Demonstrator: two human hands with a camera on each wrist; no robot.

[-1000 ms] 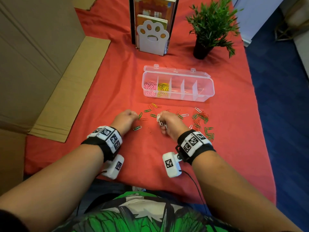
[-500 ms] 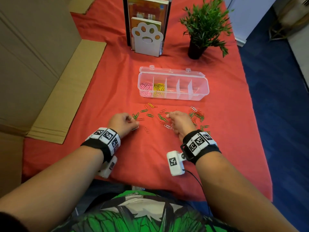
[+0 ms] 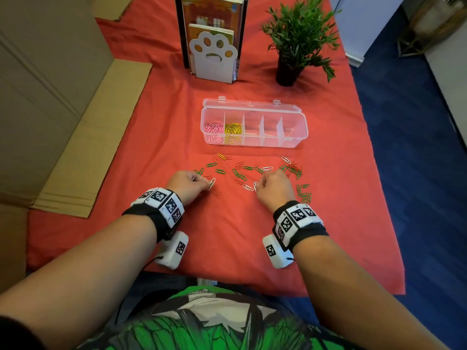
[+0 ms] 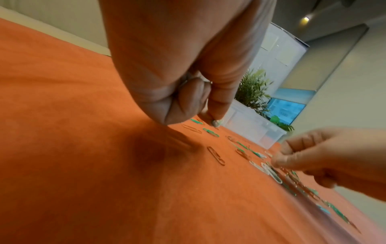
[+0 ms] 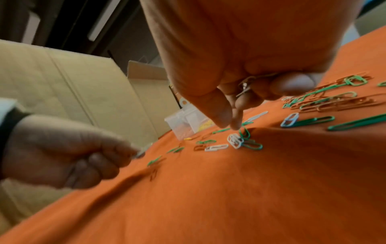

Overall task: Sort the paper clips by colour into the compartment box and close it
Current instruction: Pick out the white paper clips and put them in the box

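1. Head view: fingers of the left hand (image 3: 185, 183) are curling and pinching a white wire paper clip (image 3: 211, 183) at their tips, low over the red tablecloth (image 3: 156, 137). The right hand (image 3: 271, 186) is curling too, with white clips showing at its thumb side. Loose green, orange and white paper clips (image 3: 241, 173) are lying between the two hands and just beyond them, and more green ones are sitting right of the right hand. Further ahead of both hands the clear plastic compartment box (image 3: 298, 140) is standing with its lid open; pink clips (image 3: 213, 130) are filling its leftmost compartment and yellow clips (image 3: 233, 131) the next one.

2. Left wrist view: the left hand (image 4: 188, 66) is closing, its fingertips (image 4: 215, 123) pinching a pale clip just above the cloth. An orange clip (image 4: 216, 156) is lying close beside it, and the right hand (image 4: 325, 158) is reaching in nearby over white clips.

3. Right wrist view: the right hand (image 5: 240, 66) is holding a small bunch of pale clips (image 5: 245, 87) against its palm, thumb and forefinger pointing down at a white clip (image 5: 235, 140) lying on green ones. The left hand (image 5: 69, 151) is pinching something small; it is too blurred to name.
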